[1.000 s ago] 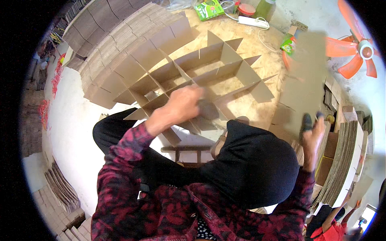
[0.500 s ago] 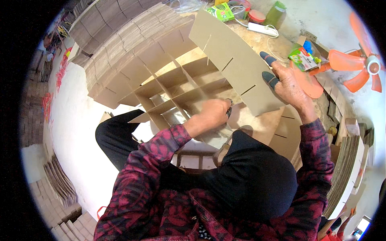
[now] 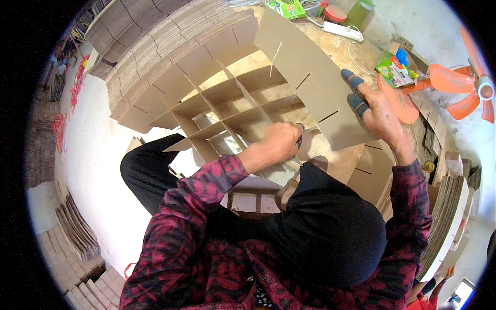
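Gripping hand: your right hand [image 3: 380,113], at 2 o'clock, holds a slotted cardboard panel [image 3: 318,94] by its right-hand edge, with dark finger covers [image 3: 353,78] lying over its face.
Curled hand: your left hand [image 3: 275,143], just off the centre of the dial, bends its fingers in at the grid's near right side; whether they pinch a strip cannot be told from this view.
Cardboard grid: the interlocked grid [image 3: 245,118] sits at 12 o'clock, its nearest cells reaching over toward your knees.
Panel: it slants at 1 o'clock across the grid's right side; its slots show, but whether any is seated is unclear.
Stacks: bundled cardboard [image 3: 139,31] rises at 11 o'clock; an upright stack [image 3: 444,222] stands at 4.
Tabletop clutter: a white power strip [image 3: 342,31] lies at 1 o'clock, a green-and-white box [image 3: 395,71] at 2.
Fan: orange blades [image 3: 454,82] show between 2 and 3 o'clock.
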`<state>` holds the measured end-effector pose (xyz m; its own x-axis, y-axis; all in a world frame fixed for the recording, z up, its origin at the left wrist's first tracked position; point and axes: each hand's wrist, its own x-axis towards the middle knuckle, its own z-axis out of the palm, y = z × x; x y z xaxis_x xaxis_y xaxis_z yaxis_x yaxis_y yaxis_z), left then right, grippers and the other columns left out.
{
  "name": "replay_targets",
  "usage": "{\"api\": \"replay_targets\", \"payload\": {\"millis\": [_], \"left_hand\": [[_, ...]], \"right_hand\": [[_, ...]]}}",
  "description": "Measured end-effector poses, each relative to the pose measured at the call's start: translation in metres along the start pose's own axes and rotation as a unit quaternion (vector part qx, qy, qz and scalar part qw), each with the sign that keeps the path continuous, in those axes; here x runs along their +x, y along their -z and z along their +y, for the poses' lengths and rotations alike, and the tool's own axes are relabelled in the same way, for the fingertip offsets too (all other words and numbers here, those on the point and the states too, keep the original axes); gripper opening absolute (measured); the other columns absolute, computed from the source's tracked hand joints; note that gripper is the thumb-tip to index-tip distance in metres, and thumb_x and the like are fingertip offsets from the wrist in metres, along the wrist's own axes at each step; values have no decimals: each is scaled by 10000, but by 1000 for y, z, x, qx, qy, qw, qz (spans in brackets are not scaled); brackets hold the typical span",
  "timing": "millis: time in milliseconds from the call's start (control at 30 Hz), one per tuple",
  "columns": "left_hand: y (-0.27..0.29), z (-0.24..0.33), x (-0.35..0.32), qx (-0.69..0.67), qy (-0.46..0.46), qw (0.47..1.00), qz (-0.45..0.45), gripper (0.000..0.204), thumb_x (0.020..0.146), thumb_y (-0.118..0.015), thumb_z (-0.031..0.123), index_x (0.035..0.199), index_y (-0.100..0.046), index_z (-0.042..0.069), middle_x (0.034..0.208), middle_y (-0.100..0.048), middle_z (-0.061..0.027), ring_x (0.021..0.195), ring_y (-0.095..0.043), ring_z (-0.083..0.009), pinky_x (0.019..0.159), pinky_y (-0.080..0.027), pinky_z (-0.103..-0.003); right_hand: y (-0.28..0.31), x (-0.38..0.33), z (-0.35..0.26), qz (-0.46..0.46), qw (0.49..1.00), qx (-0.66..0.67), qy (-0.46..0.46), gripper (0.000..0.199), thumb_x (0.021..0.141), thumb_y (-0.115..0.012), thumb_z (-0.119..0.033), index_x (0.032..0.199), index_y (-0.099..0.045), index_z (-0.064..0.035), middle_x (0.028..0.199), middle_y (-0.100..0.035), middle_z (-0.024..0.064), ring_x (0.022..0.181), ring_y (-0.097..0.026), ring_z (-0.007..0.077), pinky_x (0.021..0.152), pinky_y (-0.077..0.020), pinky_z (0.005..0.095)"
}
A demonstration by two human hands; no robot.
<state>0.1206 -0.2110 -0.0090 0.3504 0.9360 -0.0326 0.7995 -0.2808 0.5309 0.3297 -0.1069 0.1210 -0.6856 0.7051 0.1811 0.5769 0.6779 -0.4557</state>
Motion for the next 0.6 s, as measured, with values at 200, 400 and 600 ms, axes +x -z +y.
{"api": "replay_targets", "payload": {"millis": [200,400,600], "left_hand": [[1,-9,-4,10,7,1000,-16,176,711,-623,168,835,-611,44,794,-639,-201,803,-636,-385,697,-509,-490],[1,-4,-5,29,14,999,-27,212,702,-639,177,865,-603,47,804,-638,-195,804,-633,-387,696,-506,-488],[-2,-8,-6,14,4,1000,-15,236,708,-635,179,907,-608,54,817,-641,-194,808,-633,-387,693,-508,-486]], "right_hand": [[17,3,-28,-35,999,7,-31,416,847,-523,33,1258,-535,-27,1160,-587,242,1057,-597,361,892,-465,347],[-12,-4,-3,-32,999,34,-5,438,831,-535,33,1265,-541,-29,1060,-623,246,927,-639,348,841,-481,340],[-40,0,-5,-50,997,27,-46,380,713,-515,53,1075,-578,-47,908,-623,225,870,-598,408,745,-488,411]]}}
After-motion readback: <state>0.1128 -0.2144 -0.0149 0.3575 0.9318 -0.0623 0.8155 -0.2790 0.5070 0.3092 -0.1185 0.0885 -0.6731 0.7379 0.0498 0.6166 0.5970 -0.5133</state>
